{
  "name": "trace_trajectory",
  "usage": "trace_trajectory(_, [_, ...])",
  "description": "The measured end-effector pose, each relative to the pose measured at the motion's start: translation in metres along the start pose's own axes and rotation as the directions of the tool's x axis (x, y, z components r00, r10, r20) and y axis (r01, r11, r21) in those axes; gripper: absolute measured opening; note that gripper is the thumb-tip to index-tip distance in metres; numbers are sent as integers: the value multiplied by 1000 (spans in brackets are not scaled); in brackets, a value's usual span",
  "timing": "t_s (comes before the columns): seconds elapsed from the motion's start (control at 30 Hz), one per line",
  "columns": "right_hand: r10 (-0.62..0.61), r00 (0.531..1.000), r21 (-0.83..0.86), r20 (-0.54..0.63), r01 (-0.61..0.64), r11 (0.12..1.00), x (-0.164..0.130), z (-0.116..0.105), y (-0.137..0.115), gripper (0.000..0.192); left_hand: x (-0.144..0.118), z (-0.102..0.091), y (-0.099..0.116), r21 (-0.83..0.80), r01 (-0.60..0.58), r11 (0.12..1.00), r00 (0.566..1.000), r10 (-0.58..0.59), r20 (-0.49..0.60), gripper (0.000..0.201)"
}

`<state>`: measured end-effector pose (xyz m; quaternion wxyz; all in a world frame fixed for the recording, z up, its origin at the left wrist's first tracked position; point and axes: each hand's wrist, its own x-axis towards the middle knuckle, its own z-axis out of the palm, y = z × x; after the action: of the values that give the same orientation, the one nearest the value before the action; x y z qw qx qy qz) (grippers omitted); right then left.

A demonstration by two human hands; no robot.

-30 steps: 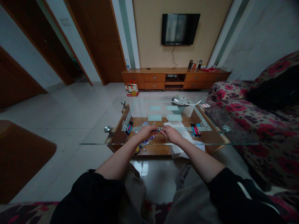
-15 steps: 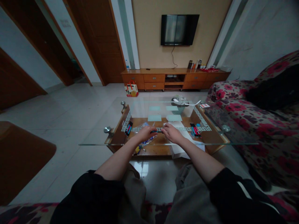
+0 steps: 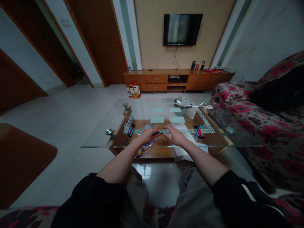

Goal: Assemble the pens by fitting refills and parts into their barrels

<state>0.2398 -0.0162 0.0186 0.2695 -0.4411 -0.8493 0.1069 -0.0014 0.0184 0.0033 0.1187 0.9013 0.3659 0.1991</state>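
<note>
Over the near part of the glass table top (image 3: 99, 139), my left hand (image 3: 149, 134) is closed on a slim dark marker pen (image 3: 156, 133) with some blue on it. Most of that pen is hidden by the fingers. My right hand (image 3: 175, 134) curls around the pen's other end, thumb below and fingers arched above; how firmly it grips is hard to see. To the left of my hands lies a row of black, blue and red pens (image 3: 130, 130). Another row of pens (image 3: 198, 132) lies to the right.
Below the glass, a wooden shelf (image 3: 161, 153) carries a white box (image 3: 181, 152) and clear plastic packaging (image 3: 148, 144). A basket (image 3: 182, 110) shows near the table's far side. A flowered sofa (image 3: 268, 126) borders the right, and a brown stool-like piece (image 3: 26, 158) stands left.
My right thumb has dropped slightly and stands further from the fingers above it. My left hand stays nearly still around the pen. The pen rows have not moved.
</note>
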Motion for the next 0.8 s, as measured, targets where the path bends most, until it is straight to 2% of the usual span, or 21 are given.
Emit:
trace_trajectory(0.13, [0,1000,-30,14,0,1000,0,1,1,21,0,0,1,-3,0,1000,1000,0,-1,27])
trace_trajectory(0.2, [5,1000,-30,3,-5,1000,0,2,2,13,1,-1,2,-1,4,1000,1000,-4,5,28])
trace_trajectory(0.33, [0,1000,-11,-5,0,1000,-1,1,1,27,1,-1,2,6,2,1000,1000,-3,6,30])
trace_trajectory(0.43, [31,1000,-27,5,-31,999,-1,0,-1,20,1,0,1,-12,-4,1000,1000,4,-9,30])
trace_trajectory(0.53, [55,998,-48,15,-54,997,-1,0,-1,24,1,2,0,-18,6,1000,1000,-6,-8,29])
trace_trajectory(0.67, [31,1000,-8,-3,-31,999,-1,-1,0,13,0,1,1,-4,8,1000,1000,-8,-4,29])
trace_trajectory(0.8, [11,1000,10,-25,-10,1000,-1,-2,-2,30,0,0,1,-5,1,1000,1000,-1,-15,27])
